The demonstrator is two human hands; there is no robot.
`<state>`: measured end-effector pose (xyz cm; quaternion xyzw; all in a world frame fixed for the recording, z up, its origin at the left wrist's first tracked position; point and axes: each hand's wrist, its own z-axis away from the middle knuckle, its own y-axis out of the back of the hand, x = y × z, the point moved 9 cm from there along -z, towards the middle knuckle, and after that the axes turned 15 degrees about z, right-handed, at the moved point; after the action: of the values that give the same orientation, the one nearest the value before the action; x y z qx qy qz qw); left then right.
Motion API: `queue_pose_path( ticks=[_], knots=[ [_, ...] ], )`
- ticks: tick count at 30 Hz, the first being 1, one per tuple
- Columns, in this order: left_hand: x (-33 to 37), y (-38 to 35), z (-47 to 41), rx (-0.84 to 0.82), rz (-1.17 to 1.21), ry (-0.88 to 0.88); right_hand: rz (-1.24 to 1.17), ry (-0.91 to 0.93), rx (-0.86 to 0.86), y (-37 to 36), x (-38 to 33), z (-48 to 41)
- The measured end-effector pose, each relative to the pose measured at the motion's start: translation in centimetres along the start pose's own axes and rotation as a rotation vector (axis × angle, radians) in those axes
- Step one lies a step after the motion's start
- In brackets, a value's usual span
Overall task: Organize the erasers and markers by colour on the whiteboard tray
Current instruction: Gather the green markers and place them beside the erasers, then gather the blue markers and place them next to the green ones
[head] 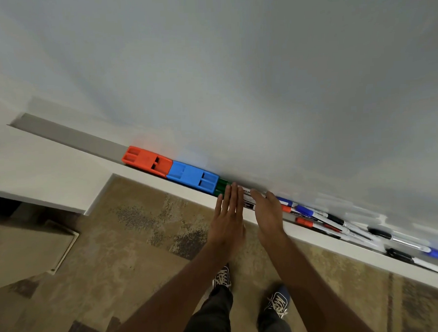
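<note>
Three erasers sit end to end on the whiteboard tray (72, 138): an orange-red eraser (146, 160), a blue eraser (192, 176) touching it, and a green eraser (222, 186) partly hidden behind fingertips. The left hand (228, 216) and right hand (267, 214) reach the tray, fingers straight, holding nothing, either side of a white-labelled marker (247, 201). Loose markers (304, 210) in blue, red and black lie jumbled farther right, below the whiteboard (234, 89).

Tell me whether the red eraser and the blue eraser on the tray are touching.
Touching. The head view shows the red eraser butted end to end against the blue eraser, with no gap visible between them.
</note>
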<state>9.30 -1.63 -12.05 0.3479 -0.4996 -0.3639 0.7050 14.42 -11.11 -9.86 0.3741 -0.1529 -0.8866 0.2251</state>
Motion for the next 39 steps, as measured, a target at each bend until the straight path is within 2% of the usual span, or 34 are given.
queue_pose_path(
  ticks=[3, 7, 12, 16, 22, 26, 31, 34, 39],
  knots=[
    [0.1, 0.0, 0.0, -0.016, 0.026, 0.001, 0.033, -0.011, -0.012, -0.2, -0.1, 0.0],
    [0.4, 0.0, 0.1, -0.022, 0.110, -0.001, -0.063, -0.008, -0.002, 0.2, 0.2, 0.2],
    [0.9, 0.2, 0.1, -0.036, 0.157, -0.061, -0.107, 0.094, 0.041, 1.7, 1.2, 0.8],
    [2.1, 0.5, 0.3, -0.033, 0.199, -0.132, 0.155, 0.314, 0.197, 5.3, 1.7, 1.2],
    [4.7, 0.9, 1.1, 0.024, 0.349, -0.146, 0.820, 0.567, 0.599, 13.5, 3.3, 0.9],
    [6.4, 1.3, 1.7, 0.121, 0.481, -0.132, 1.193, 0.698, 0.627, 15.5, 4.6, -0.6],
    [7.8, 1.0, 2.3, 0.185, 0.609, -0.054, 1.317, 0.818, 0.608, 15.4, 4.3, -1.2],
    [8.0, 0.2, 2.2, 0.189, 0.793, 0.080, 1.267, 0.877, 0.617, 15.6, 4.0, -0.5],
    [8.9, -2.8, 2.0, 0.078, 1.468, 0.409, 1.005, 1.011, 0.545, 14.6, 3.1, 2.4]
  ],
)
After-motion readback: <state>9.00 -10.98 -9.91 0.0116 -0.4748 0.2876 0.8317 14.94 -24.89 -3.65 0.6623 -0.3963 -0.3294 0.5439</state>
